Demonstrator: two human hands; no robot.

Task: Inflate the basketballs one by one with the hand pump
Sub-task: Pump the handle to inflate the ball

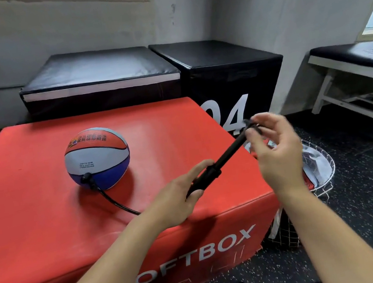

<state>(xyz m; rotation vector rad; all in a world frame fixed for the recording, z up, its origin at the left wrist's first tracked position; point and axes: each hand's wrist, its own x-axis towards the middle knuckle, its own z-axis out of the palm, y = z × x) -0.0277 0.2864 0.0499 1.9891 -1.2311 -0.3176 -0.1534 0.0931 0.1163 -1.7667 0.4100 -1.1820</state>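
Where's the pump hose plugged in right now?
Head view, left of centre: the hose enters the basketball low on its near side, atop the red box.

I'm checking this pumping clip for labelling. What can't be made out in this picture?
- Right hand and pump handle: motion-blurred.
- Print on the ball: too small.
- Hose: its near end is hidden behind the left hand.
- Wire basket: contents partly hidden by the right forearm.

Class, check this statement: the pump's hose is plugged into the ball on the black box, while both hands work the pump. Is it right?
Not quite. In the head view the ball sits on the red box, not a black one. The rest holds: the hose is plugged into it, the left hand grips the pump, and the right hand holds its handle.
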